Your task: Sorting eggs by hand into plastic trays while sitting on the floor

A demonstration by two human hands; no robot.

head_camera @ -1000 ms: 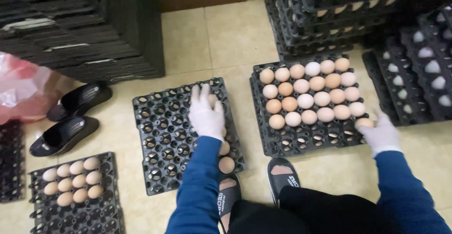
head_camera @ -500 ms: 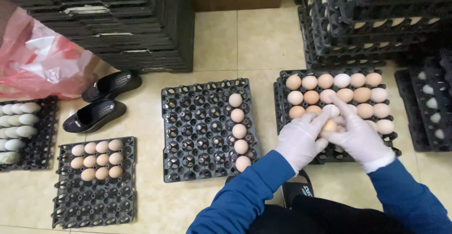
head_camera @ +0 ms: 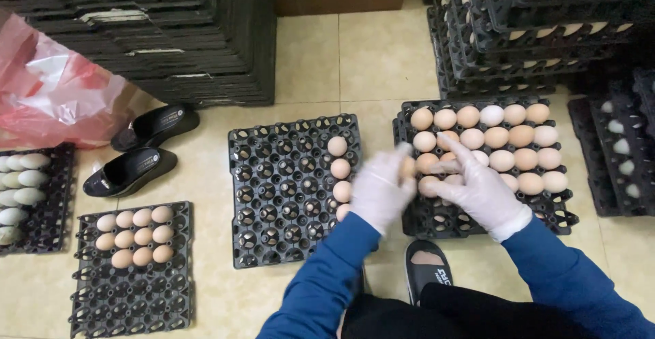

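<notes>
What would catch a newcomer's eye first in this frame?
Two gloved hands, left hand and right hand, meet over the full egg tray at centre right, fingers on eggs. Beside it lies a near-empty tray with one column of eggs. A red bag sits far left.

Directly before me lies the middle tray [head_camera: 286,195], eggs [head_camera: 339,168] in its right column only. Just right of it sits the fuller tray [head_camera: 546,206]; my left hand [head_camera: 382,192] and right hand [head_camera: 477,192] rest over its near-left eggs. At near left lies a third tray [head_camera: 129,298], with a pair of shoes [head_camera: 140,151] beyond it. Stacked trays [head_camera: 170,38] stand at far left.
</notes>
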